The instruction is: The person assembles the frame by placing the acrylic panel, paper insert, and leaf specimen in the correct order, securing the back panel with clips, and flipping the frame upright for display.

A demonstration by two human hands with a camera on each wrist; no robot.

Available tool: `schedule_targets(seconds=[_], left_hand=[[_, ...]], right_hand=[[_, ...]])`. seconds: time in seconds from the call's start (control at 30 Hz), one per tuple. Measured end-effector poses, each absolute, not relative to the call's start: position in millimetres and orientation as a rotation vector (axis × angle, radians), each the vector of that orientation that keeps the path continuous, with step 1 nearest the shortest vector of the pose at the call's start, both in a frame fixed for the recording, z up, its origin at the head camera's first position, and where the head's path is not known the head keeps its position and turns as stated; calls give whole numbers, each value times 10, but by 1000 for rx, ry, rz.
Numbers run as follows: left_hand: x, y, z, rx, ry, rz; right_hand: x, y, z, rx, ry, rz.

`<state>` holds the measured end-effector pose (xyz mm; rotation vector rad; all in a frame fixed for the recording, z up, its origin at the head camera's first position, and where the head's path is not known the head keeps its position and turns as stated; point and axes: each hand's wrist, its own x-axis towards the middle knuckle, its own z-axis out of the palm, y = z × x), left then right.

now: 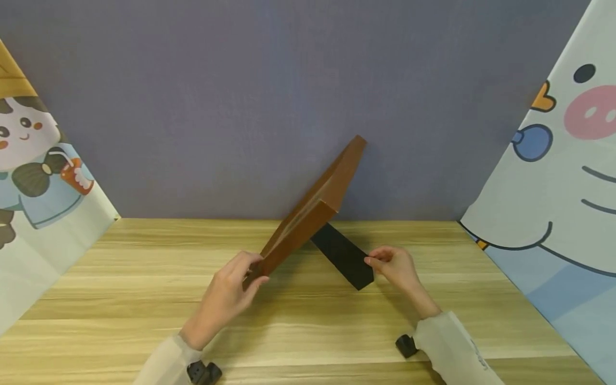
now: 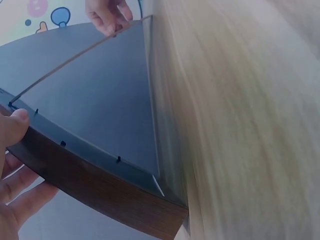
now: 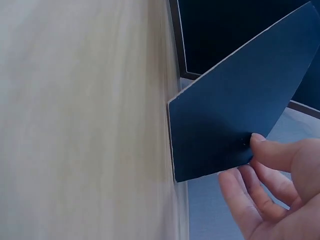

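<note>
A brown picture frame [image 1: 299,235] stands tilted on the table, its front facing left in the head view. Behind it, a black easel leg [image 1: 344,258] is folded out and reaches down toward the tabletop. My left hand [image 1: 222,294] grips the frame's near edge, thumb on the back side and fingers on the front in the left wrist view. Small black tabs [image 2: 118,159] line the border of the dark backing [image 2: 115,110]. With thumb and fingers, my right hand [image 1: 397,270] pinches the leg's edge near its wide end. The picture side is mostly hidden.
The frame stands on a wood-grain table [image 1: 159,267]. A grey-blue panel [image 1: 216,107] rises behind it. Cartoon-printed sheets flank both sides, with a child figure [image 1: 29,139] on the left and a pig face [image 1: 572,160] on the right.
</note>
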<state>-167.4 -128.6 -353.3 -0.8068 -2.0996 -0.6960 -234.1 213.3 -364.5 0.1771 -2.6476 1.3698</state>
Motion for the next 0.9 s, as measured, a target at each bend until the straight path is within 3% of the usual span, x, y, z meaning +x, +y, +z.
schedule_targets(seconds=[0.9], left_hand=[[-1547, -1141, -3482, -893, -2036, -701]], right_hand=[[-2550, 2037, -3724, 135, -2618, 1448]])
